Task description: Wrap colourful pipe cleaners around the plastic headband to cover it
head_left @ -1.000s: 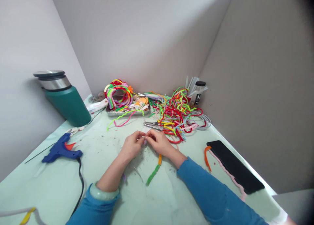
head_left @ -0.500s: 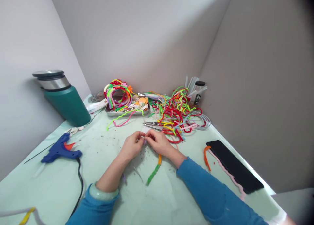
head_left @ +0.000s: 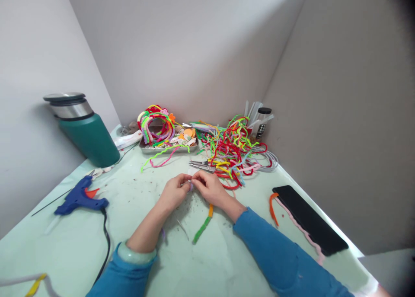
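In the middle of the table, my left hand (head_left: 175,192) and my right hand (head_left: 211,189) meet fingertip to fingertip, both pinched closed. Between them shows a small piece of light purple pipe cleaner (head_left: 191,187), mostly hidden by the fingers, with a thin pale strand by the left fingertips. Below my right wrist lies a pipe cleaner, orange at one end and green at the other (head_left: 202,230). Scissors (head_left: 203,166) with yellow handles rest just beyond the fingers. A purple pipe cleaner end (head_left: 163,234) pokes out beside my left forearm.
A blue glue gun (head_left: 79,197) with a black cord and a tilted green bottle (head_left: 89,137) are on the left. At the back stand a metal tray (head_left: 168,150) with pipe cleaner rings and a tangled pipe cleaner pile (head_left: 233,141). A black phone-like slab (head_left: 309,219) lies right.
Both hands stay in nearly the same place. The fingertips have shifted slightly, and a little more of the purple piece and pale strand shows between them.
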A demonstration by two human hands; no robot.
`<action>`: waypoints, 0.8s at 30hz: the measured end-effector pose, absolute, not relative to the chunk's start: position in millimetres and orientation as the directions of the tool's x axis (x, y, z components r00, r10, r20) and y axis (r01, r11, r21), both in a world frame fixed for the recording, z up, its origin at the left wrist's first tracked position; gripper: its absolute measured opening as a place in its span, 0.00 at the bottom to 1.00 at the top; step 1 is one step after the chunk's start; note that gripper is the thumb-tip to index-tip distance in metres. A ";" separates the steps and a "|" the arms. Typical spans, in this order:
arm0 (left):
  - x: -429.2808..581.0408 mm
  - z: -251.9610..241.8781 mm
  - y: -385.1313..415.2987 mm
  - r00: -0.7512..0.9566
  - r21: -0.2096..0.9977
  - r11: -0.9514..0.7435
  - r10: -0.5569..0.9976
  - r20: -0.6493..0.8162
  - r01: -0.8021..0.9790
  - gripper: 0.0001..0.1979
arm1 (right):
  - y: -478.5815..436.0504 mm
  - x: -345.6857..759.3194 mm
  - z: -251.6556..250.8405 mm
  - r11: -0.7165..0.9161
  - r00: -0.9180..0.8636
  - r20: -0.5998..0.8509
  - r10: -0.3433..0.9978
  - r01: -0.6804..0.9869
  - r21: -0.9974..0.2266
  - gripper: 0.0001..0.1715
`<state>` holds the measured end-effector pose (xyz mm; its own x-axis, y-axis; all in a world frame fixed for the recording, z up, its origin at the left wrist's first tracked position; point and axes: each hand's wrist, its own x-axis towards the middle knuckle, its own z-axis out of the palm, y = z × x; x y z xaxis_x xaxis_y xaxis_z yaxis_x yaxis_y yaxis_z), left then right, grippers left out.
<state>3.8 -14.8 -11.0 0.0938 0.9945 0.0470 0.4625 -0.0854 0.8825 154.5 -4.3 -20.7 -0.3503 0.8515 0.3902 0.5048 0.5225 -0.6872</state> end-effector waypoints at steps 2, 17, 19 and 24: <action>3.6 -10.9 -14.8 0.102 0.870 -0.088 0.994 0.043 0.485 0.14 | -4.1 154.4 -21.8 0.526 -0.353 0.393 0.849 0.508 -0.682 0.06; -0.6 -10.8 -13.9 0.147 0.719 -0.182 0.983 0.111 0.671 0.12 | -5.6 153.8 -20.2 0.515 -0.349 0.383 0.855 0.488 -0.705 0.07; -0.9 -9.8 -14.7 0.134 0.713 -0.179 0.984 0.119 0.678 0.13 | -5.6 153.7 -19.7 0.509 -0.346 0.378 0.859 0.486 -0.710 0.07; -0.2 -7.5 -16.5 0.144 0.717 -0.228 0.974 0.178 0.658 0.15 | -5.0 153.8 -18.0 0.506 -0.343 0.378 0.860 0.474 -0.720 0.06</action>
